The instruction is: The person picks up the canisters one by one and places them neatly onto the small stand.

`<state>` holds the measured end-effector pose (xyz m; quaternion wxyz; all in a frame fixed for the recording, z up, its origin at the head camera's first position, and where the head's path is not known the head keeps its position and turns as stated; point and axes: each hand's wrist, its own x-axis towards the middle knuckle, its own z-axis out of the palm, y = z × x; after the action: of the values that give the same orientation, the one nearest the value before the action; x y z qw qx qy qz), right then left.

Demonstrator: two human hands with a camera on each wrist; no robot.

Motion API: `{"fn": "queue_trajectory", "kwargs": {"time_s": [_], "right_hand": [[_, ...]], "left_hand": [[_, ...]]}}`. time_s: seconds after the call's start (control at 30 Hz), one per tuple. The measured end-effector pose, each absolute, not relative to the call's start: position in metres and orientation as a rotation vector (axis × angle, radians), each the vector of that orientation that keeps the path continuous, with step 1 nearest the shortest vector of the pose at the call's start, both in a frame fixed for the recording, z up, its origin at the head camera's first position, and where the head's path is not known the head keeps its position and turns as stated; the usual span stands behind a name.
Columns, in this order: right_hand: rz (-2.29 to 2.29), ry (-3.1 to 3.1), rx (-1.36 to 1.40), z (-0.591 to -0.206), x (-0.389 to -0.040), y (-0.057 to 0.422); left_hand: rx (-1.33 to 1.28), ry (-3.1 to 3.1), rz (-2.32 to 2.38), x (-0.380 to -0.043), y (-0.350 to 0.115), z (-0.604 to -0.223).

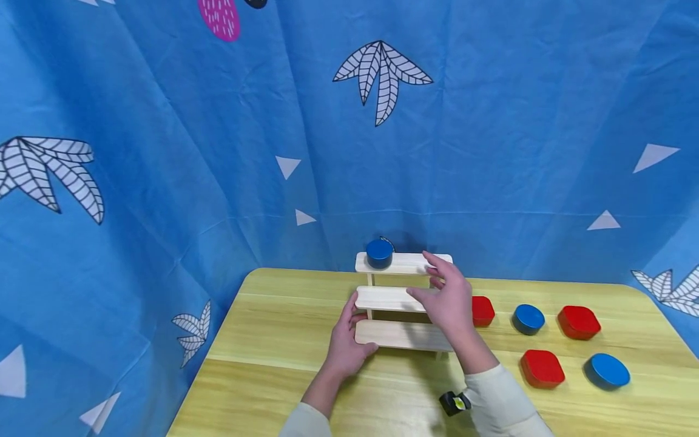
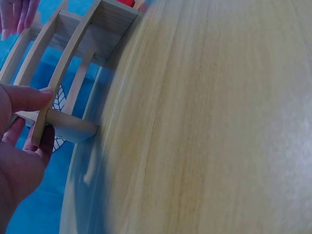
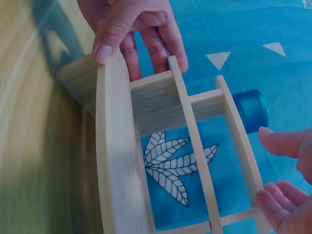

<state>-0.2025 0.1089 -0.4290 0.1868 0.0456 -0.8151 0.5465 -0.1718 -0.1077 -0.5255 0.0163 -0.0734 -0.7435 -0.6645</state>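
A pale wooden three-tier stand [image 1: 401, 334] is at the back of the table. My left hand [image 1: 349, 349] grips the left end of its lowest tier, thumb in front and fingers behind, as the left wrist view [image 2: 22, 151] shows. On the left part of the top tier rests a round blue block [image 1: 379, 254]. My right hand [image 1: 450, 300] is at the stand's right end, thumb and fingers spread. In the right wrist view its fingertips [image 3: 265, 197] are close to the top tier's edge; whether they touch is unclear. Nothing is between thumb and fingers.
Right of the stand, red rounded-square blocks [image 1: 579, 322] and blue round blocks [image 1: 528, 319] lie on the wooden table [image 1: 262, 340]. One red block [image 1: 483, 311] is just beside the right hand. A blue patterned curtain [image 1: 355, 170] hangs behind the table.
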Motion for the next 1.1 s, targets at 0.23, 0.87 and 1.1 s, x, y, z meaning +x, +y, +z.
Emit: {"fn": "queue_trajectory", "kwargs": {"time_s": [0.23, 0.87, 1.1], "right_hand": [[1.557, -2.265, 0.106, -0.43, -0.198, 0.116], [1.46, -2.198, 0.068, -0.439, -0.194, 0.14], [1.449, -2.202, 0.029, -0.444, -0.194, 0.148]], "left_hand": [[-0.212, -2.31, -2.078, -0.169, -0.107, -0.52], [-0.167, -2.357, -2.039, -0.17, -0.107, -0.524], [-0.164, -2.369, -2.031, -0.171, -0.107, -0.524]]}}
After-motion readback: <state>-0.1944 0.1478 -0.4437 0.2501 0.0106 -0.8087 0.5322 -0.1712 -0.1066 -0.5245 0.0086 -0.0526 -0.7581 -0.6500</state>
